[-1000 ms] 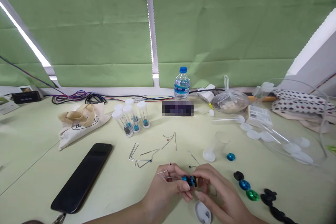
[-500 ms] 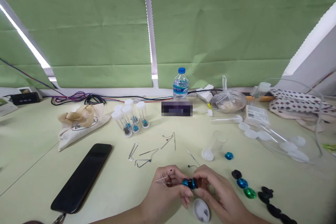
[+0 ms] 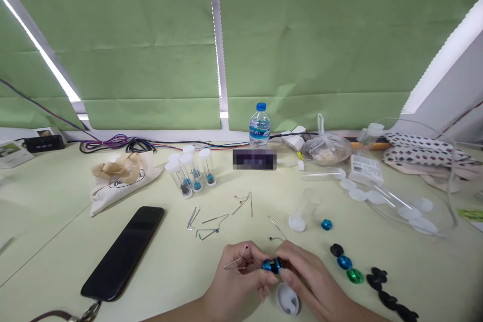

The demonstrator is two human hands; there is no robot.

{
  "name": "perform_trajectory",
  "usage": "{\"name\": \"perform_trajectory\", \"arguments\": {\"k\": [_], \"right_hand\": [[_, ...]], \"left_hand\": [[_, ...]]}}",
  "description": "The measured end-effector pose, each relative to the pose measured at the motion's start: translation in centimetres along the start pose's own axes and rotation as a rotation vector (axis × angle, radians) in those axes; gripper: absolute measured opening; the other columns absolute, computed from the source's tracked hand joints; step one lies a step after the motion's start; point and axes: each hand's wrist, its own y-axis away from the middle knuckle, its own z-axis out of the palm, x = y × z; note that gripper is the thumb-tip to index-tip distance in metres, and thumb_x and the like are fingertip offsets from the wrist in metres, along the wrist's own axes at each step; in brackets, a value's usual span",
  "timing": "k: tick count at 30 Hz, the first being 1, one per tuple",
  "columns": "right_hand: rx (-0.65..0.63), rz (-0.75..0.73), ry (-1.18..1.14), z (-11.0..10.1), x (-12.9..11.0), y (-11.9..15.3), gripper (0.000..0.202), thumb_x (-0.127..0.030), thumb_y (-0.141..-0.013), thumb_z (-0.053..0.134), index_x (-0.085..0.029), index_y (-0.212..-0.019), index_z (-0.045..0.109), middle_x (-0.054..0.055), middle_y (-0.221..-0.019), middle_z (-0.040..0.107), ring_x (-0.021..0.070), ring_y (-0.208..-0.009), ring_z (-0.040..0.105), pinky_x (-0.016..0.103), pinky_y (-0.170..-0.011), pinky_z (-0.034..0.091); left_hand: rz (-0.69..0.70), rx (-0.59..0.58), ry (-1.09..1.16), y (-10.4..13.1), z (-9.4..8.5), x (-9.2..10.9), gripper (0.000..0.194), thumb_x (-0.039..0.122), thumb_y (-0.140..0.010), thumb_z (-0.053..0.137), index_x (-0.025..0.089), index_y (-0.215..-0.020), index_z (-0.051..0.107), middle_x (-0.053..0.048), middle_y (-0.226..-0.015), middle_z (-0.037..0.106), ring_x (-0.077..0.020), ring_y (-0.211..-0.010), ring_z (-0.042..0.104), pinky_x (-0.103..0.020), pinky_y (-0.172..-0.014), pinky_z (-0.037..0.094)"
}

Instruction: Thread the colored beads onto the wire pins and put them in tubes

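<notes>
A small blue and black metal part (image 3: 272, 265) is pinched between my two hands near the bottom middle. My left hand (image 3: 239, 276) grips its blue end, and a thin bent wire tool (image 3: 237, 260) sticks out from the same fingers. The fingers of my right hand (image 3: 311, 274) close on the black end. Just below the hands lies a white round cap (image 3: 287, 299) with small metal bits in it. Bent metal wires (image 3: 213, 224) and a straight thin rod (image 3: 277, 226) rest beyond the hands.
A phone (image 3: 124, 251) lies at the left, near a cloth pouch (image 3: 124, 181). Capped tubes (image 3: 196, 173) stand behind. Blue, green (image 3: 355, 275) and black pieces (image 3: 388, 299) lie at the right. A water bottle (image 3: 260, 128) stands at the back.
The view has shifted slightly, so objects at the right appear a little further left. My right fingers have moved slightly around the black end; both hands still hold the part.
</notes>
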Motion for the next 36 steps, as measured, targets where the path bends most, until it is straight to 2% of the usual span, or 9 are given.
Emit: {"name": "perform_trajectory", "arguments": {"k": [6,9,12,15,16,19,25,31,36], "right_hand": [[0.000,-0.001,-0.070,0.1,-0.1,0.1,0.021,-0.035,-0.099,0.036,-0.024,-0.094,0.054,0.002,-0.081,0.054,0.0177,-0.072,0.053,0.028,-0.065,0.043],[0.025,-0.028,-0.089,0.1,-0.1,0.4,0.018,-0.033,-0.099,0.038,-0.025,-0.103,0.053,0.002,-0.086,0.055,0.0181,-0.077,0.054,0.029,-0.069,0.043],[0.111,-0.023,-0.105,0.1,0.1,0.5,0.019,-0.031,-0.099,0.037,-0.026,-0.114,0.049,0.003,-0.093,0.055,0.0182,-0.083,0.054,0.029,-0.073,0.044],[0.173,0.012,-0.119,0.2,0.2,0.4,0.020,-0.031,-0.100,0.035,-0.026,-0.114,0.049,0.004,-0.095,0.054,0.0173,-0.080,0.053,0.029,-0.071,0.045],[0.179,0.022,-0.123,0.2,0.2,0.4,0.020,-0.031,-0.100,0.034,-0.026,-0.113,0.049,0.004,-0.094,0.054,0.0171,-0.079,0.053,0.029,-0.070,0.045],[0.187,0.025,-0.125,0.3,-0.1,0.3,0.021,-0.032,-0.100,0.035,-0.025,-0.111,0.051,0.004,-0.094,0.054,0.0169,-0.076,0.053,0.029,-0.068,0.046],[0.194,0.015,-0.105,0.3,-0.5,0.4,0.021,-0.032,-0.100,0.035,-0.024,-0.107,0.053,0.005,-0.097,0.055,0.0168,-0.078,0.054,0.029,-0.068,0.048],[0.203,0.005,-0.087,0.4,-0.6,0.5,0.019,-0.031,-0.101,0.035,-0.024,-0.106,0.052,0.004,-0.096,0.054,0.0159,-0.074,0.053,0.029,-0.067,0.047],[0.220,-0.019,-0.072,0.4,-0.9,0.4,0.019,-0.029,-0.101,0.036,-0.024,-0.105,0.053,0.004,-0.095,0.055,0.0151,-0.072,0.053,0.029,-0.066,0.046]], "left_hand": [[0.074,0.023,-0.146,0.4,0.5,0.9,0.020,0.016,-0.057,0.085,0.013,-0.071,0.071,0.000,-0.056,0.065,-0.0077,-0.047,0.053,-0.022,-0.050,0.044],[0.123,-0.003,-0.317,0.6,0.2,2.3,0.020,0.021,-0.060,0.083,0.013,-0.075,0.073,-0.002,-0.063,0.066,-0.0086,-0.048,0.052,-0.023,-0.050,0.045],[0.243,0.025,-0.566,0.4,-0.5,5.8,0.019,0.029,-0.071,0.075,0.014,-0.083,0.073,-0.008,-0.079,0.071,-0.0136,-0.058,0.058,-0.025,-0.053,0.047],[0.408,0.219,-1.041,-0.6,-1.9,10.3,0.024,0.036,-0.081,0.061,0.015,-0.080,0.070,-0.009,-0.089,0.072,-0.0159,-0.064,0.060,-0.027,-0.059,0.048],[0.427,0.311,-1.266,-1.1,-2.5,11.6,0.026,0.039,-0.083,0.057,0.016,-0.085,0.070,-0.008,-0.090,0.072,-0.0168,-0.067,0.061,-0.027,-0.062,0.048],[0.387,0.405,-1.430,-2.7,-4.4,13.9,0.027,0.038,-0.083,0.055,0.015,-0.089,0.069,-0.008,-0.082,0.072,-0.0213,-0.072,0.062,-0.031,-0.067,0.046],[0.228,0.394,-1.664,-5.1,-7.4,13.1,0.022,0.029,-0.083,0.054,0.017,-0.069,0.066,-0.007,-0.068,0.069,-0.0233,-0.071,0.063,-0.032,-0.068,0.045],[0.123,0.376,-1.853,-5.7,-8.6,12.7,0.028,0.034,-0.090,0.055,0.015,-0.110,0.059,-0.007,-0.109,0.063,-0.0191,-0.092,0.062,-0.040,-0.080,0.053],[0.119,0.407,-1.973,-5.7,-9.1,12.6,0.032,0.032,-0.090,0.056,0.016,-0.117,0.056,-0.009,-0.117,0.059,-0.0217,-0.099,0.061,-0.042,-0.083,0.053]]}}
